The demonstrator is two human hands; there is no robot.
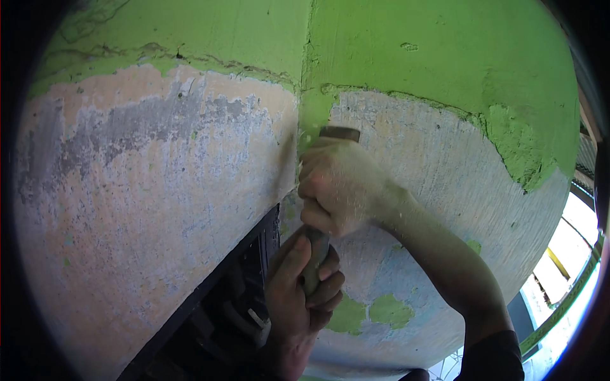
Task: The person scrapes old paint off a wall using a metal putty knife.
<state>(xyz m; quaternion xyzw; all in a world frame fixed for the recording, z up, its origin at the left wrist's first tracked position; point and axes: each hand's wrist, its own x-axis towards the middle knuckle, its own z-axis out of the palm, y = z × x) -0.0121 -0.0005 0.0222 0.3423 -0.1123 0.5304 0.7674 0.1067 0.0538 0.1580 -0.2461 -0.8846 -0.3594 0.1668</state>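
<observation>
Two bare hands hold a tool [312, 272] roughly upright against a wall [159, 203], close to its inner corner, where two faces meet. The left hand [293, 292] is lower, thumb and fingers wrapped around the handle; the right hand [340, 181] is above, closed in a fist, with a dark, flat end [341, 133] showing over its top. The fist hides the middle, so whether this is all one piece cannot be told. Green paint [438, 51] covers the wall's upper part and runs down in a narrow strip beside the corner; elsewhere the surface is pale and scuffed. Pale specks [309, 136] show beside the fist. The step looks like scraping that strip. Doing it well likely calls for the left hand to steer while the right presses firmly, in short strokes, working under the paint's loose rim. The tip could gouge the corner, or knuckles graze the adjoining face, so a shallow angle seems wise.
</observation>
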